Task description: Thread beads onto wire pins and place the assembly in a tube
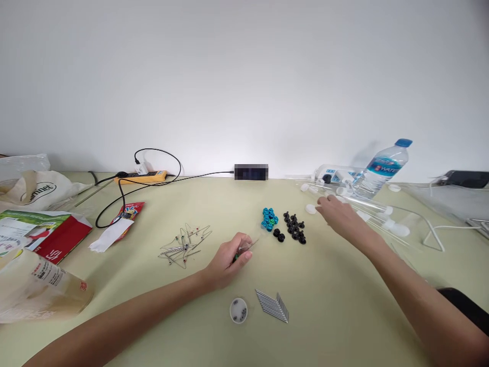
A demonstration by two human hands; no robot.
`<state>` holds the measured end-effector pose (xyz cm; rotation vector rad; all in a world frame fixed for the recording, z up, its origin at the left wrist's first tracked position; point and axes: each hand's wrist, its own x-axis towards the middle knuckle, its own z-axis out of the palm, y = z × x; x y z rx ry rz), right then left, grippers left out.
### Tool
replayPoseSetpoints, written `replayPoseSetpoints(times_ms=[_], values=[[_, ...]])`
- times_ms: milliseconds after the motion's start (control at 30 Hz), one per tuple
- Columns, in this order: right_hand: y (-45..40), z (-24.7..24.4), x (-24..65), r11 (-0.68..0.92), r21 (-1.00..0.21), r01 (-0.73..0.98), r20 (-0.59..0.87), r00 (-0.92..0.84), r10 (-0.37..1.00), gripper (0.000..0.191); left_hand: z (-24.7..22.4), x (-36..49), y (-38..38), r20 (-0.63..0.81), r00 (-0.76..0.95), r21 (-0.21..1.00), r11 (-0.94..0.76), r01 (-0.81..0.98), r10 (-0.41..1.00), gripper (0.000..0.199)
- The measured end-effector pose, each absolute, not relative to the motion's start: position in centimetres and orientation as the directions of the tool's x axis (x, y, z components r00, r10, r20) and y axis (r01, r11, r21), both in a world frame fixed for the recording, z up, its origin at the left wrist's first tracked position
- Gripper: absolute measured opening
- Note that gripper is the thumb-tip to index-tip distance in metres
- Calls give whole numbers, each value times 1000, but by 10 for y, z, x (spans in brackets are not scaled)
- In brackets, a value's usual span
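Note:
My left hand [232, 256] is closed around a small part with a thin metal pin and a bit of green, mostly hidden by the fingers. To its left lies a pile of bent metal wires [183, 247]; to its right are blue knobs [269, 219] and black pieces [294, 228]. My right hand [333, 210] reaches to the clear tubes with white caps at the right, fingers bent downward beside a white round cap [310, 209]. What its fingers hold, if anything, is hidden. Nearer me are a small round dish [239, 311] with tiny parts and a row of metal rods [273, 305].
A water bottle [384, 168] leans near a white power strip [336, 173] at the back right. Behind is a small black device [251, 172]. At the left are an orange power strip [147, 177], a red packet [130, 216], a box [57, 239] and a plastic cup [49, 288].

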<state>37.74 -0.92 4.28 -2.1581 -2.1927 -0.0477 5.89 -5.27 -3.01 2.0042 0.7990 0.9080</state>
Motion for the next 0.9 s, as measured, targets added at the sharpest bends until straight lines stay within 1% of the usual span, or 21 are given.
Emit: replayPoseSetpoints(times_ms=[33,67,100,133,167,200,300,433,533,633,767,900], values=[[-15,52,366,50,-93,994,82,-42,996,28,-31,59,-53,326,549,833,-509,218,770,26],[-21,62,353,132,-327,936,64,-117,991,29,-32,58,-53,329,551,831,-512,217,767,25],[-28,70,338,206,-520,829,30,-223,974,31,-33,58,-53,327,551,833,-509,216,768,24],[-34,78,323,238,-650,722,-13,-323,946,32,-33,57,-53,320,549,838,-501,216,772,23],[-39,83,309,240,-727,644,-59,-406,912,33,-33,56,-53,313,545,843,-492,217,778,23],[-44,86,296,243,-766,596,-85,-468,880,32,-33,55,-53,308,540,848,-483,218,783,23],[-53,87,271,229,-832,505,-93,-534,840,29,-32,53,-53,288,538,858,-463,223,792,23],[-54,80,269,169,-877,449,-100,-516,851,35,-30,53,-54,258,544,858,-448,251,798,24],[-51,77,273,178,-888,423,-78,-522,850,35,-28,55,-54,227,549,861,-429,274,804,26],[-50,78,275,209,-874,439,-59,-523,850,34,-26,56,-53,201,562,862,-417,287,802,27],[-50,79,276,277,-817,506,-47,-537,842,33,-24,56,-54,190,588,850,-432,303,786,27],[-49,78,279,344,-775,531,-12,-555,832,29,-25,55,-56,194,582,839,-441,319,790,27]])
